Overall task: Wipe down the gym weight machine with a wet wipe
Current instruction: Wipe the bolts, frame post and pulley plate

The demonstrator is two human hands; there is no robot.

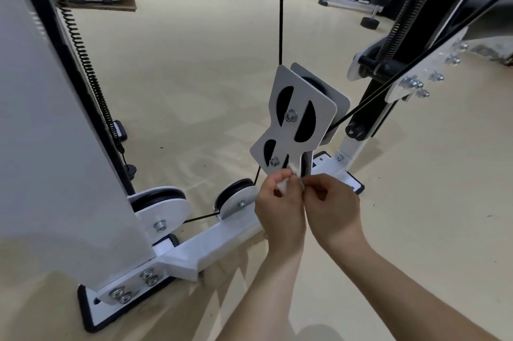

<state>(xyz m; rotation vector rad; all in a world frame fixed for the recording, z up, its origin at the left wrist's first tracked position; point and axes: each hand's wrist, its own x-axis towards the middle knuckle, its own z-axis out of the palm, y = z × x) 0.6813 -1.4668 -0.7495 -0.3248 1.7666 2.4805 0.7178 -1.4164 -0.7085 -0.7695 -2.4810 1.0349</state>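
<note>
Head view: wipe at the foot of the hanging pulley bracket

- Floor: pale tan, runs all round the pulley bracket, which serves as reference for everything below.
- White housing: tall panel well to the left of the bracket, with a black coiled cord hanging down its edge.
- Black upright: to the right of the bracket, leaning, with a bolted white plate near its top.
- White base frame: lies on the floor below and left of the bracket. It carries two floor pulleys, the nearer one just left of the hands.
- Other white gym machines and a dumbbell stand far beyond the bracket.
- Bracket itself: a pair of white waisted plates with dark cut-outs and two bolts, tilted, hung from a black cable that rises straight up. A second cable run leaves its right side toward the upright.
- Left hand: directly under the bracket, fingers curled, pinching the wet wipe.
- Right hand: just right of the left, touching it, fingertips drawn in on the same wipe.
- Wet wipe: small, white, bunched between both hands, its upper end touching the bracket's bottom edge. It possibly passes through the narrow slot there; the fingers hide that.
</note>
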